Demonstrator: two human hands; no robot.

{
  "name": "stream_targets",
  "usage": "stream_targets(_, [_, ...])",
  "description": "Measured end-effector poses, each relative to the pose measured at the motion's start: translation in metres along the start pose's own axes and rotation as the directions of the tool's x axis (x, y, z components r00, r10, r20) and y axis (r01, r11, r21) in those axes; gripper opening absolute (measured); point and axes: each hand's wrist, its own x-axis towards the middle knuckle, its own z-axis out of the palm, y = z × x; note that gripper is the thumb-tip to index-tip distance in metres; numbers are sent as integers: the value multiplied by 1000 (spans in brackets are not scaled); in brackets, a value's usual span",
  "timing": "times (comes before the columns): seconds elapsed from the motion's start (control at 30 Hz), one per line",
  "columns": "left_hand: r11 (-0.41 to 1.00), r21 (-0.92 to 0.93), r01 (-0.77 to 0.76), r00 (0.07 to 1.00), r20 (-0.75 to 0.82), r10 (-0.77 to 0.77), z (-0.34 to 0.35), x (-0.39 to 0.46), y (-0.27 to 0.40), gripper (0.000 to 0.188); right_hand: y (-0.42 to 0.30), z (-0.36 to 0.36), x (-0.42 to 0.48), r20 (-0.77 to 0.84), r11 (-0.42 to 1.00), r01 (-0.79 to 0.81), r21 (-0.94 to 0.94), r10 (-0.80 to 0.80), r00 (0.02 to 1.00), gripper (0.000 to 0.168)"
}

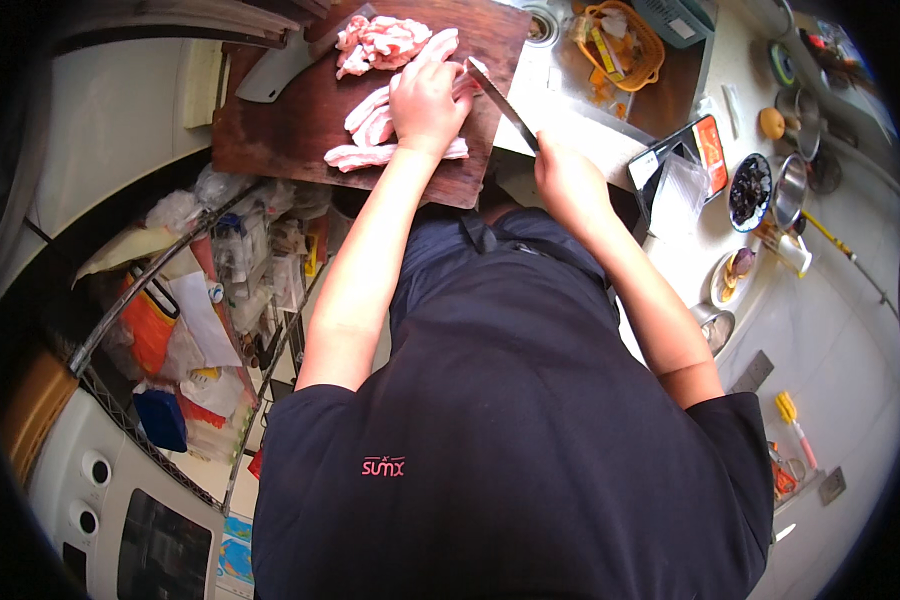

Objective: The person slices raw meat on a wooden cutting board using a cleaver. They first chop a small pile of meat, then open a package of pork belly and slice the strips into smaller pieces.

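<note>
On a dark wooden cutting board (285, 142) lie several strips of raw fatty meat (371, 120). My left hand (429, 105) presses on the upper strips, its fingers bent over them. A narrow knife with a serrated edge (502, 105) is in my right hand (570, 180), its tip at the right end of the meat beside my left fingers. Further up the board is a heap of cut raw meat pieces (382, 45). One strip lies separately nearer my body, below my left wrist. A wide cleaver (277, 71) rests at the board's upper left.
Right of the board is a steel sink (555, 112) with an orange plastic basket (656, 64) of scraps. The right counter holds a phone (649, 169), a bowl of dark food (750, 191) and metal bowls (789, 191). A wire shelf (157, 277) with bags stands at left.
</note>
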Motion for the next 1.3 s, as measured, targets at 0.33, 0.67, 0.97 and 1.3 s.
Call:
stream_targets(0.33, [998,-1,-56,998,-13,56,1,-1,-4,23,-2,6,41,-27,999,33,27,-32,999,18])
stream_targets(0.67, [1000,9,-8,1000,22,8,-4,-2,-5,24,4,37,24,-20,996,-44,72,45,999,16])
stream_targets(0.97, [999,-10,-43,999,4,43,-4,2,-5,19,5,65,49,-164,995,17,94,-2,986,17])
stream_targets(1.3, [998,42,-40,999,18,39,-6,0,-2,19,-3,67,49,-176,998,12,64,-1,984,17])
